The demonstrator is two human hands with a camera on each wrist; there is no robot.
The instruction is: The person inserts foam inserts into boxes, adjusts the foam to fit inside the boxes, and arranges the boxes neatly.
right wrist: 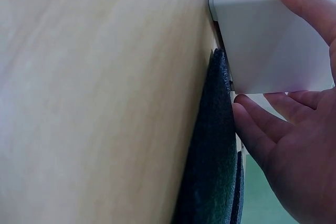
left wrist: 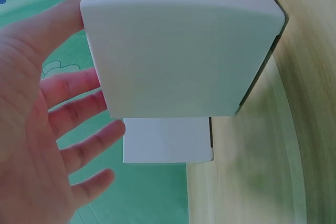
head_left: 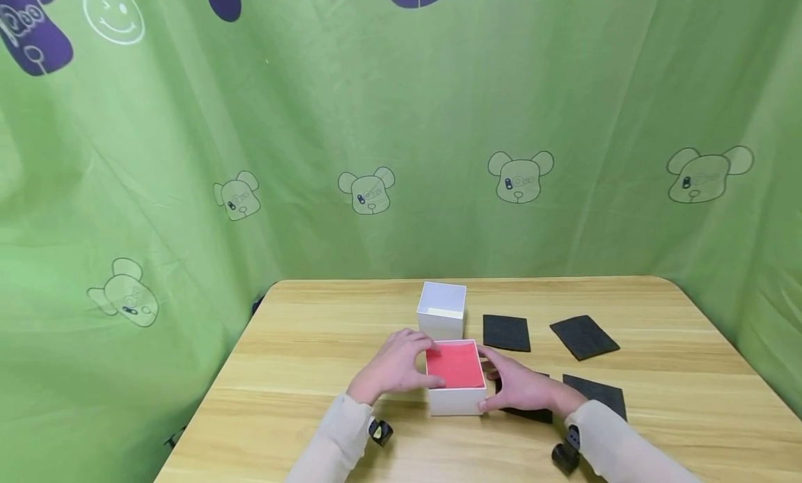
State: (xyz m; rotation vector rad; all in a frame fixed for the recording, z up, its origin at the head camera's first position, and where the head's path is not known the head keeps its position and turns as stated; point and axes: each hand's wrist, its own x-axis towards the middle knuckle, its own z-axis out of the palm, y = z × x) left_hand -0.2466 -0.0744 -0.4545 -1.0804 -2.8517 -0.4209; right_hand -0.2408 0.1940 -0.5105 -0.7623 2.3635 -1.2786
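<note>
A square white box [head_left: 456, 402] stands on the table between both hands, with a red sheet [head_left: 456, 366] filling its top inside the rim. My left hand [head_left: 397, 365] is at the box's left side, thumb and fingertips over the rim at the edge of the red sheet. In the left wrist view its other fingers stretch out along the box wall. My right hand [head_left: 523, 385] grips the box's right side, thumb at the near corner and fingers toward the far corner. What lies under the red sheet is hidden.
Directly behind stands a second white box [head_left: 441, 323], open at the top. Several black square pads lie to the right: one at the back [head_left: 506, 333], a turned one [head_left: 585, 337], another pad [head_left: 595, 394] by the right forearm, and one partly under the right hand [head_left: 532, 415]. A green curtain [head_left: 438, 121] hangs behind the wooden table [head_left: 301, 344].
</note>
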